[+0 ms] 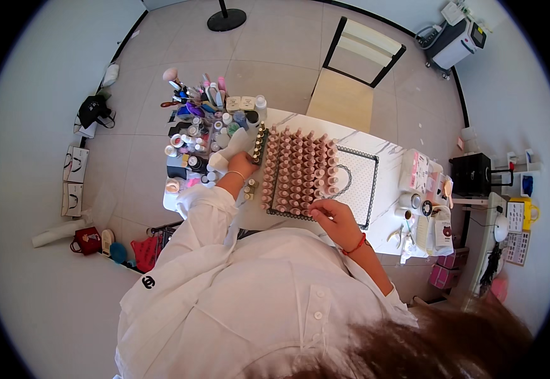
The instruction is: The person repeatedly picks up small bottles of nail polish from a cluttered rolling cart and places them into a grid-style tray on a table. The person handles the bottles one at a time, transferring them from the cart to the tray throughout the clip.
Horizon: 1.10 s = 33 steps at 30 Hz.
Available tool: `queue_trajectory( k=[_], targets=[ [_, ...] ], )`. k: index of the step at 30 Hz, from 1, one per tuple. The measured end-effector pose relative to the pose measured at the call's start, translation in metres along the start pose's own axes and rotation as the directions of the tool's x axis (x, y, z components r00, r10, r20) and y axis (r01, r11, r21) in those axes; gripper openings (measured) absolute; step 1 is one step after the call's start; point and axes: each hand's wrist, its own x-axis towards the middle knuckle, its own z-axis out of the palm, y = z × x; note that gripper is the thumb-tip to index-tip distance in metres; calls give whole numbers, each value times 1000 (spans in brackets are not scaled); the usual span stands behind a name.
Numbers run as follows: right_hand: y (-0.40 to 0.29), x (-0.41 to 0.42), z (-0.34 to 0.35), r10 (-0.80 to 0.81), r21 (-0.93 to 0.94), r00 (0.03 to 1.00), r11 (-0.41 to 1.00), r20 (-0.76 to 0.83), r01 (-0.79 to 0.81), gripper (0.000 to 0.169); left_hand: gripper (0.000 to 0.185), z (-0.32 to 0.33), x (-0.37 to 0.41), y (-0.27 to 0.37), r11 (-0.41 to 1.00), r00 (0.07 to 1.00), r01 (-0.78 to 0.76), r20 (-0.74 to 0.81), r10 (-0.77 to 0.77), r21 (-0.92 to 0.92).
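Observation:
Rows of small bottles with pinkish-brown caps (298,166) stand close together at the middle of a white marbled table (384,142). My right hand (334,220) is at their near right corner, thumb and fingertips at a bottle in the front row; whether it grips one I cannot tell. My left hand (242,166) lies at the near end of a row of dark bottles with gold caps (259,142), its fingertips partly hidden. Just below it stand a few gold-capped bottles (250,189). A dotted mat with black lace edging (360,189) lies partly under the pink-capped bottles.
Jars, bottles and a brush holder (208,99) crowd the table's left side, beside white tissue (234,144). At the right are plastic boxes (414,170), jars (411,201) and metal nippers (394,233). A chair (346,94) stands beyond the table.

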Motion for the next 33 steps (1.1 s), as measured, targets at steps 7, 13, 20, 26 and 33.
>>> queue_trajectory(
  k=[7,13,20,26,33],
  targets=[
    [11,2,-10,-6,-5,993,1000,-119,6,14,40,-6,-6,1,1000,1000,-6,27,6,5],
    [32,-1,-32,-3,-13,959,1000,-282,-1,11,40,-39,-50,16,986,993,-101,66,93,133],
    [65,0,-57,48,-212,900,965,-433,-153,16,33,-66,-112,59,907,952,-297,165,258,299],
    [161,-8,-60,-23,-495,864,827,-502,-266,31,23,-56,-113,63,850,935,-352,101,341,393],
    [238,-33,-28,408,-769,883,478,-234,-425,93,18,-55,-97,62,867,928,-356,26,371,347]
  ],
)
